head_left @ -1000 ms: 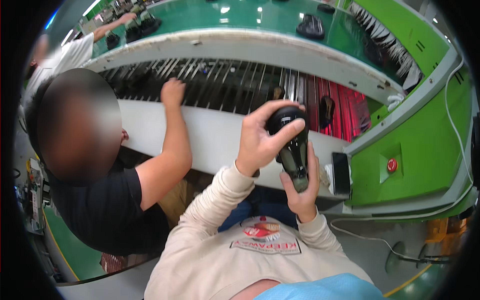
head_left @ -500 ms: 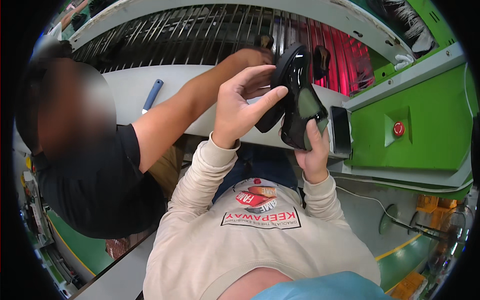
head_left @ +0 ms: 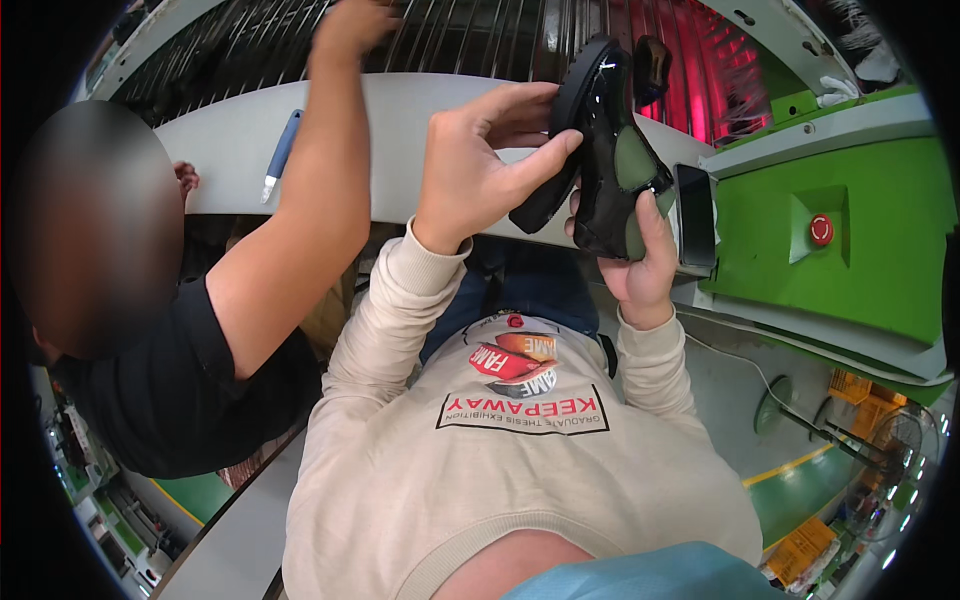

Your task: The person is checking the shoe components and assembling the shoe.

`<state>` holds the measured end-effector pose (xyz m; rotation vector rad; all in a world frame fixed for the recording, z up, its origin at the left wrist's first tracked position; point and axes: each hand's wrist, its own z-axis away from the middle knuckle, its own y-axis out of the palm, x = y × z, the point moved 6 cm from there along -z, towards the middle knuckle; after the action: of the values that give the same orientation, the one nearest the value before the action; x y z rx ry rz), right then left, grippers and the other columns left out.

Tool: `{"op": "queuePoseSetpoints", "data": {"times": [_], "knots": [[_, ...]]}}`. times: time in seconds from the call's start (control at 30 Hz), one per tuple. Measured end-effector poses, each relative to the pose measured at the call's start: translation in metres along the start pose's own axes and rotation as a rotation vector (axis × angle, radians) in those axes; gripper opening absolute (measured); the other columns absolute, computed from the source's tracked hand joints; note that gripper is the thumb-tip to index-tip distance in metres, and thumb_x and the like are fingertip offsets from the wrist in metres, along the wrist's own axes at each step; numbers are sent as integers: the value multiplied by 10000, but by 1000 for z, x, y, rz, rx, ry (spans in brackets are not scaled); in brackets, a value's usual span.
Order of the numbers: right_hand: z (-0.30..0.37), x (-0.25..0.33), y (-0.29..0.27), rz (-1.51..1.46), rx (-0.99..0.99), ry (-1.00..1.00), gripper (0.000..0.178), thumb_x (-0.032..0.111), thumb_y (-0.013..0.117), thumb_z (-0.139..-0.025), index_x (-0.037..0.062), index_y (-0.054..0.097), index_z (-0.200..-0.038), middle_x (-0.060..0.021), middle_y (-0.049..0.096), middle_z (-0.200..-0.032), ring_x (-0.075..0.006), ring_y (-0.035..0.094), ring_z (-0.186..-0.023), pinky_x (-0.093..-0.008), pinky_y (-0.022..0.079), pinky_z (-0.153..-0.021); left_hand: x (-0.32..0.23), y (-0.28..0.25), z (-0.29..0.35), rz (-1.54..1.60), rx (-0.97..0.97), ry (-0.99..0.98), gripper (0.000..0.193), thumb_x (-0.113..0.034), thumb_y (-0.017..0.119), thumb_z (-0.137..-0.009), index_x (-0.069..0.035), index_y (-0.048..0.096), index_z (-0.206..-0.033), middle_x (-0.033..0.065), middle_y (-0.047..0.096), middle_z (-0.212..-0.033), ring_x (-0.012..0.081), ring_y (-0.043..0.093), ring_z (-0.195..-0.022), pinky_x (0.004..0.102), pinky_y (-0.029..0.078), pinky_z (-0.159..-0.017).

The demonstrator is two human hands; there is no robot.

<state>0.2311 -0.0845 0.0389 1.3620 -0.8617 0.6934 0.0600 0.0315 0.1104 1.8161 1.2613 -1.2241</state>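
Note:
A glossy black shoe [head_left: 603, 115] with a thick black sole and green patches at its opening is held up over the worktable's front edge, toe pointing away from me. My left hand [head_left: 485, 165] grips it from the left, its fingers at the sole and its thumb reaching across to the sole's side. At the heel end, my right hand [head_left: 643, 262] has its thumb on the green part, while its other fingers are mostly hidden behind the shoe.
A second black shoe [head_left: 652, 70] lies on the metal rollers [head_left: 470, 45] under red light. To the left, a person's bare arm [head_left: 325, 170] reaches over the white table [head_left: 415, 130], near a blue-handled tool [head_left: 283, 150]. A dark phone [head_left: 695, 215] rests beside the green machine [head_left: 760, 260] with its red button [head_left: 821, 230].
The other person's arm has swung left and away, off the spot behind my hands. Both my hands still hold the shoe, which sits higher in view as the whole view has shifted.

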Motion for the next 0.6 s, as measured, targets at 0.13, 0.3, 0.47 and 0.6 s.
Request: {"op": "queuePoseSetpoints", "data": {"times": [0.13,0.3,0.47,0.6], "knots": [[-4,0,-9,-62,77,34,653,491,480,-1164,-22,505,-1567,-183,684,-1336,-269,698,-1146,-441,606,-910,7,-10,-3,4,3,-66,406,3,850,-916,94,729,-1293,155,824,-1118,179,799,-1010,310,661,-924],[-5,6,5,6,-36,20,527,349,641,-1129,-17,562,-1500,-144,733,-1220,-236,756,-998,-406,654,-838,10,-1,2,63,-25,-72,355,15,842,-911,89,736,-1241,144,825,-1086,177,802,-991,306,664,-922],[-4,5,10,181,-135,-51,503,374,600,-1145,-21,573,-1455,-173,739,-1195,-261,752,-988,-425,644,-834,9,-3,5,21,-57,-3,318,19,851,-900,87,740,-1190,149,825,-1077,188,807,-1000,318,667,-932],[-9,1,8,233,-98,-126,493,345,620,-1139,-20,564,-1466,-173,738,-1208,-262,757,-1011,-437,656,-848,6,-9,8,16,-97,23,336,22,848,-867,108,728,-1169,181,831,-1025,200,820,-949,336,687,-883]]}}
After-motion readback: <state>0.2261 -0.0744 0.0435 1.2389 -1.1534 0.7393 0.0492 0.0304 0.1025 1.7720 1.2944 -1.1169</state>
